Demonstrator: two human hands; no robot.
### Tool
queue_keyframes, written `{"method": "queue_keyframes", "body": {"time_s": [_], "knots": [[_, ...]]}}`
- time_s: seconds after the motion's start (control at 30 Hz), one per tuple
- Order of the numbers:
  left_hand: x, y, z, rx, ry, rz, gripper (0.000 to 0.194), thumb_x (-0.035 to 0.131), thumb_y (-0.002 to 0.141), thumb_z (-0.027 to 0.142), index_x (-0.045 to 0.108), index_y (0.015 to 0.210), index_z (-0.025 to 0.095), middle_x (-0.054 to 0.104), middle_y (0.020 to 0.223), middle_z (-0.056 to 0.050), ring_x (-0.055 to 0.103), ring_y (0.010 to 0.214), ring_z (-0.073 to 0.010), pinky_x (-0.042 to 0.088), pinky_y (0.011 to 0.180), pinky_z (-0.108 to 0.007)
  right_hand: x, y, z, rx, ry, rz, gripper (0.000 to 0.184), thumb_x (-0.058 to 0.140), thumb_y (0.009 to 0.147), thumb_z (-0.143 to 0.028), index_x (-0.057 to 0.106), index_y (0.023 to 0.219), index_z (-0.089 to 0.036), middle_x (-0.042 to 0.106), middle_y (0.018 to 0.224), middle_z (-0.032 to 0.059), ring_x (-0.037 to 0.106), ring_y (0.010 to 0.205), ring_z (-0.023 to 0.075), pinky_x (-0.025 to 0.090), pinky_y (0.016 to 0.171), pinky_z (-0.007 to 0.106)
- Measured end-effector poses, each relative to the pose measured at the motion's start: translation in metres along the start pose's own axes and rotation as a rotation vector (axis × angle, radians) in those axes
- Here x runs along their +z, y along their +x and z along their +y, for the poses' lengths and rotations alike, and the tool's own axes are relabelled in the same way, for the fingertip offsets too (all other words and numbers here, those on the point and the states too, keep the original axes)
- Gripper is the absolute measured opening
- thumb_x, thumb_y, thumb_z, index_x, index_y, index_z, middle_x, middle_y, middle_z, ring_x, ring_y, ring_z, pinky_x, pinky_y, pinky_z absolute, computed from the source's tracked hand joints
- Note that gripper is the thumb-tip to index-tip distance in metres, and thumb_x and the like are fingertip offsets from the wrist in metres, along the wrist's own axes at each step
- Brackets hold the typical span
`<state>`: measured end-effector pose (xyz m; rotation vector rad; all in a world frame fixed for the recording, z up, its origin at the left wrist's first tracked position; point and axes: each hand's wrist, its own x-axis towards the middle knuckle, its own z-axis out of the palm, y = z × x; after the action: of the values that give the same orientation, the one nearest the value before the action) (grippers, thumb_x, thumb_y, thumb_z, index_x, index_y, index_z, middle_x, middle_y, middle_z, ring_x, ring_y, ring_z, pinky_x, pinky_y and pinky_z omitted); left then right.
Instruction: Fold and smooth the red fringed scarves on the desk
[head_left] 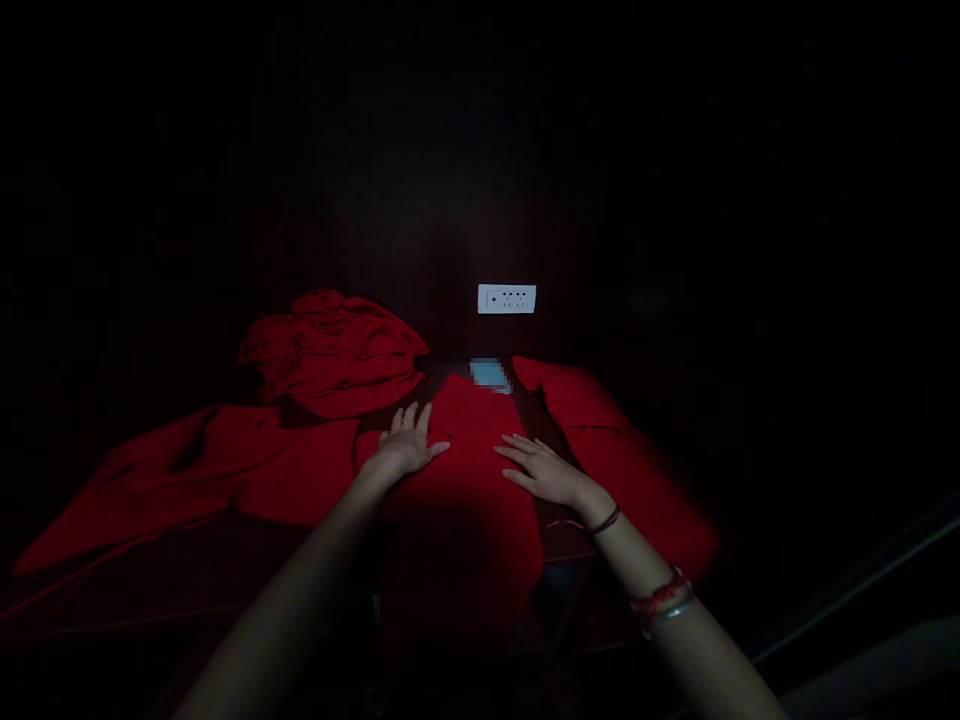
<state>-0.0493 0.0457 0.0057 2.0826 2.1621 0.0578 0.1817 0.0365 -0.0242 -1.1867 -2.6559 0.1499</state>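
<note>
A red cloth (472, 480) lies lengthwise on a dark table, its near end hanging over the front edge. On its left border rests my left hand (407, 442), palm down with fingers spread. My right hand (541, 470) is laid flat over the cloth's right border, fingers stretched out. Neither hand grips anything. A seam or fold line crosses the cloth between them. To the left, a rumpled red cloth (292, 470) comes close to my left hand. Another long red cloth (607, 430) lies beyond my right hand.
A heaped red fabric bundle (337, 355) sits at the back left of the table. Behind the middle cloth lies a blurred pale-blue flat item (490, 375). A white power socket (507, 299) is on the dark back wall. Deep shadow hides the surroundings.
</note>
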Motion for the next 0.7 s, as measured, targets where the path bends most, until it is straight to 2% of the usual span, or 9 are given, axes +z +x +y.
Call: {"method": "queue_keyframes", "body": {"time_s": [0.07,0.13,0.17,0.23,0.33,0.4,0.5,0.6,0.7], "knots": [[0.007,0.005,-0.002,0.006,0.036,-0.155,0.072,0.028,0.07,0.061,0.01,0.13,0.025,-0.003,0.136,-0.003,-0.002,0.121,-0.0317,0.018,0.091,-0.05,0.001,0.0,0.003,0.006,0.007,-0.011,0.046,0.028,0.081,-0.045,0.036,0.121,-0.022,0.03,0.129,0.0078,0.024,0.119,0.0191,0.017,0.095,0.042],[0.012,0.008,-0.005,-0.025,0.05,-0.258,0.077,0.025,0.066,0.066,0.011,0.129,0.025,-0.005,0.135,-0.001,-0.005,0.119,-0.0336,0.013,0.092,-0.052,0.0,-0.001,0.004,0.006,0.004,0.005,0.045,0.029,0.081,-0.043,0.039,0.118,-0.021,0.035,0.126,0.0082,0.027,0.117,0.0184,0.016,0.096,0.042],[0.013,0.009,-0.005,-0.045,0.051,-0.259,0.08,0.024,0.065,0.068,0.011,0.13,0.023,-0.006,0.135,-0.002,-0.006,0.119,-0.0341,0.012,0.093,-0.052,-0.001,-0.001,0.004,0.007,-0.001,0.015,0.044,0.029,0.081,-0.043,0.041,0.117,-0.02,0.038,0.124,0.0085,0.028,0.116,0.0181,0.016,0.096,0.042],[0.013,0.01,-0.004,-0.048,0.055,-0.159,0.079,0.02,0.068,0.066,0.008,0.13,0.018,-0.008,0.135,-0.005,-0.007,0.119,-0.033,0.01,0.093,-0.051,-0.005,-0.001,0.001,0.012,-0.02,0.042,0.044,0.031,0.08,-0.043,0.042,0.115,-0.019,0.039,0.123,0.0088,0.028,0.116,0.0188,0.015,0.096,0.042],[0.013,0.008,0.002,0.132,0.068,0.023,0.062,0.016,0.078,0.051,0.001,0.13,0.02,-0.011,0.134,-0.001,-0.01,0.121,-0.0261,0.007,0.095,-0.049,-0.013,0.006,-0.008,0.022,-0.04,0.075,0.052,0.029,0.078,-0.049,0.033,0.122,-0.021,0.027,0.131,0.0072,0.017,0.121,0.0206,0.013,0.097,0.041],[0.014,0.007,0.007,0.231,0.065,-0.039,0.055,0.016,0.08,0.045,0.002,0.129,0.025,-0.008,0.134,0.003,-0.008,0.121,-0.0244,0.007,0.095,-0.049,-0.018,0.014,-0.013,0.034,-0.037,0.047,0.058,0.025,0.078,-0.053,0.022,0.127,-0.022,0.017,0.135,0.0053,0.008,0.123,0.0213,0.012,0.097,0.042],[0.018,0.008,0.009,0.188,0.027,-0.179,0.06,0.02,0.077,0.053,0.007,0.129,0.027,-0.002,0.135,0.002,-0.005,0.121,-0.028,0.009,0.094,-0.051,-0.015,0.027,-0.018,0.092,-0.04,-0.083,0.063,0.018,0.078,-0.055,0.013,0.13,-0.021,0.011,0.136,0.0057,0.002,0.123,0.0224,0.01,0.097,0.042],[0.022,0.009,0.005,0.143,-0.004,-0.145,0.069,0.024,0.072,0.06,0.009,0.129,0.025,0.001,0.135,0.0,-0.003,0.12,-0.0306,0.011,0.093,-0.051,-0.003,0.031,-0.016,0.16,-0.062,-0.179,0.063,0.014,0.078,-0.056,0.012,0.13,-0.02,0.007,0.136,0.006,0.0,0.123,0.0224,0.007,0.097,0.041],[0.024,0.008,-0.004,0.119,-0.007,-0.113,0.07,0.025,0.071,0.06,0.013,0.129,0.024,0.002,0.135,-0.002,-0.001,0.119,-0.0334,0.012,0.092,-0.052,0.006,0.027,-0.012,0.188,-0.081,-0.182,0.064,0.01,0.078,-0.057,0.011,0.13,-0.02,0.005,0.136,0.0071,0.0,0.123,0.022,0.007,0.097,0.04]]}}
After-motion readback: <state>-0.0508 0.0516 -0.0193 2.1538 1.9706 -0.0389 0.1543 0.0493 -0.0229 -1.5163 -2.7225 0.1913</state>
